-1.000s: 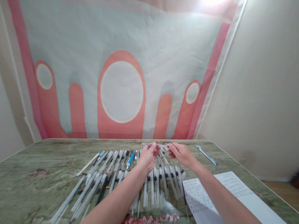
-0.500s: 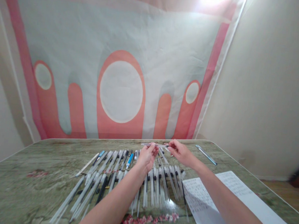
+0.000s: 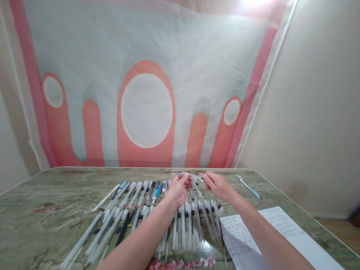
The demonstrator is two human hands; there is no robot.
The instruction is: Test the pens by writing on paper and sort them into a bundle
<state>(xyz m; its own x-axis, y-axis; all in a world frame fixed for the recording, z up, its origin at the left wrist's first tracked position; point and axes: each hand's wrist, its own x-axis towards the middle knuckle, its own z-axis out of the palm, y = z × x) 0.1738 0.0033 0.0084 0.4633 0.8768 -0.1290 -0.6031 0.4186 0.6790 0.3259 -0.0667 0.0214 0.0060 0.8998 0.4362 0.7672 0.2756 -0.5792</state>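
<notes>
My left hand (image 3: 178,190) is closed around a clear pen (image 3: 177,174), held almost level above the far middle of the table. The fingers of my right hand (image 3: 219,185) pinch together at the pen's right end, where a small dark part shows. Whether that dark part is seated in the barrel I cannot tell. Beneath and beyond my hands lie a few loose pen parts (image 3: 197,189). Nearer me, a row of clear pen barrels (image 3: 189,226) with dark pieces and thin refills is partly hidden by my left forearm.
More clear barrels (image 3: 81,241) lie to the left, with a blue-and-white pen (image 3: 156,194) and a pale stick (image 3: 105,198) behind them. A light blue pen (image 3: 248,186) rests at the far right. Sheets of written paper (image 3: 296,242) lie under my right forearm.
My right hand has shifted very slightly, its fingers closing in more at the pen's right end. My left hand and the pen moved a touch to the right.
</notes>
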